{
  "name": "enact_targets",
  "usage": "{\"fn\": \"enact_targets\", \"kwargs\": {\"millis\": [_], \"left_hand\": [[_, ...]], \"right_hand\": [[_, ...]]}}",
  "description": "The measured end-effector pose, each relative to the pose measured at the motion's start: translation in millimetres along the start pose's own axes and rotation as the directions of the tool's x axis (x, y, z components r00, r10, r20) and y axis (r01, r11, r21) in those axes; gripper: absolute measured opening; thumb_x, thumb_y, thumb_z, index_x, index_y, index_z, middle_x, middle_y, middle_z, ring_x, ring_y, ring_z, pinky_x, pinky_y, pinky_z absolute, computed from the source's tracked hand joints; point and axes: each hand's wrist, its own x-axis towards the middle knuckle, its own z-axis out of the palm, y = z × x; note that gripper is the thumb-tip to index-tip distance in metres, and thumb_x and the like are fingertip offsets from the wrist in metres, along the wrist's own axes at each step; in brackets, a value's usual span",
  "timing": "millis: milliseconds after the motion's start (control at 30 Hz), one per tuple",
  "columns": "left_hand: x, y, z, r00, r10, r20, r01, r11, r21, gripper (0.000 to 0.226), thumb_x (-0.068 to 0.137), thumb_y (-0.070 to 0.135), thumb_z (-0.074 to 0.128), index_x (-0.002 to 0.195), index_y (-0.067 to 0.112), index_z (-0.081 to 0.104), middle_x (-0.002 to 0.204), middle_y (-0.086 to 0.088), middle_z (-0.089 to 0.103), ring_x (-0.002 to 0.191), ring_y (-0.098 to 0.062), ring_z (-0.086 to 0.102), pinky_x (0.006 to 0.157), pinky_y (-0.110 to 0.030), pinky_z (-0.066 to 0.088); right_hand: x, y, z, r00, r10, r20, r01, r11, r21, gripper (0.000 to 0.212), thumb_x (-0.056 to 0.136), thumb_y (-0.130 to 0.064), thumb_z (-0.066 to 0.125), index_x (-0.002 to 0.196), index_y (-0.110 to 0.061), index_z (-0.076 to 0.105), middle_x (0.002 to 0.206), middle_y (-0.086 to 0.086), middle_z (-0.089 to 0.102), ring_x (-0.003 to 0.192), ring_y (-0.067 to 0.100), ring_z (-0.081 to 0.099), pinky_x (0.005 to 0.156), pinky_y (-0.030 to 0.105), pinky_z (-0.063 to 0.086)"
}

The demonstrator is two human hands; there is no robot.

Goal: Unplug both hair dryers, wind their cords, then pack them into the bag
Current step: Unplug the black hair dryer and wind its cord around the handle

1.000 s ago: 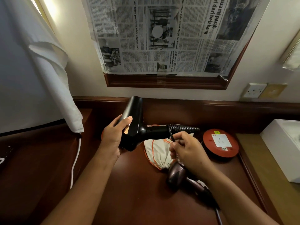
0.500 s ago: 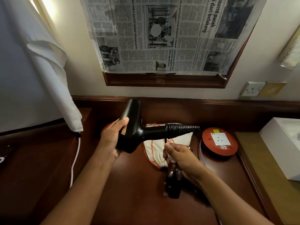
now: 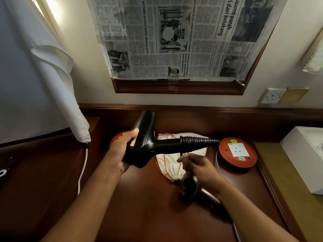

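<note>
My left hand grips the body of a black hair dryer, held above the desk with its handle pointing right. Black cord is wound in tight coils around the handle. Just below the handle, my right hand pinches the black cord. A white drawstring bag with an orange cord lies on the desk under the dryer. A second, dark brownish hair dryer lies on the desk below my right hand, partly hidden by it.
Two red round extension reels sit on the dark wooden desk: one at right with a white socket, one behind my left hand. A wall socket is at upper right, a white box at far right, a white cable at left.
My right hand has dropped below the handle and then moved right with the cord. The coils on the handle have grown. The dryer has shifted slightly.
</note>
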Motion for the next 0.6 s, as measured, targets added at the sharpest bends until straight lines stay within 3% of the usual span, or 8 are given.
{"fn": "enact_targets", "kwargs": {"millis": [133,300,400,467,533,600], "left_hand": [[1,3,-2,0.998,-0.03,0.057,0.03,1.0,0.002,0.042,0.074,0.034,0.07,0.107,0.009,0.065,0.077,-0.01,0.071,0.064,-0.022,0.069,0.065,-0.034,0.055],[2,6,-5,0.991,-0.054,0.123,0.056,0.998,-0.019,0.04,0.07,0.033,0.069,0.103,0.01,0.066,0.078,-0.009,0.07,0.064,-0.021,0.068,0.061,-0.029,0.057],[3,9,-8,0.989,-0.061,0.138,0.06,0.998,0.018,0.047,0.068,0.034,0.069,0.107,0.009,0.065,0.082,-0.01,0.07,0.068,-0.022,0.068,0.068,-0.032,0.056],[4,11,-11,0.987,-0.078,0.141,0.073,0.996,0.04,0.049,0.069,0.035,0.069,0.109,0.009,0.065,0.085,-0.011,0.069,0.072,-0.022,0.067,0.075,-0.035,0.054],[4,13,-15,0.985,-0.094,0.143,0.087,0.995,0.053,0.05,0.069,0.036,0.07,0.11,0.007,0.065,0.088,-0.012,0.069,0.076,-0.023,0.066,0.083,-0.038,0.051],[5,14,-18,0.979,-0.105,0.173,0.094,0.993,0.067,0.054,0.07,0.037,0.072,0.114,0.006,0.065,0.094,-0.014,0.068,0.081,-0.025,0.065,0.091,-0.041,0.049]], "right_hand": [[3,-5,-6,1.0,0.003,0.002,-0.003,0.995,-0.103,0.028,0.093,-0.023,0.058,0.08,0.0,0.066,0.06,0.002,0.049,0.051,0.01,0.043,0.052,0.022,0.04],[7,-17,-15,0.996,0.034,0.079,-0.015,0.974,-0.226,0.025,0.091,-0.023,0.06,0.07,-0.009,0.064,0.059,-0.002,0.053,0.052,0.003,0.052,0.06,0.023,0.049],[10,-26,-20,0.988,0.079,0.135,-0.037,0.957,-0.287,0.018,0.092,-0.021,0.059,0.084,-0.006,0.064,0.063,0.005,0.045,0.052,0.009,0.045,0.051,0.017,0.042],[13,-32,-27,0.977,0.095,0.192,-0.029,0.947,-0.321,0.02,0.092,-0.019,0.059,0.087,0.001,0.061,0.065,0.005,0.048,0.058,0.014,0.046,0.056,0.021,0.043],[12,-39,-34,0.951,0.174,0.257,-0.073,0.93,-0.361,0.016,0.095,-0.014,0.054,0.081,-0.009,0.058,0.066,-0.004,0.055,0.062,0.006,0.052,0.06,0.018,0.046],[15,-46,-41,0.943,0.11,0.313,0.048,0.888,-0.457,0.016,0.092,-0.007,0.056,0.079,-0.016,0.059,0.072,0.001,0.06,0.064,0.009,0.057,0.062,0.021,0.05]]}}
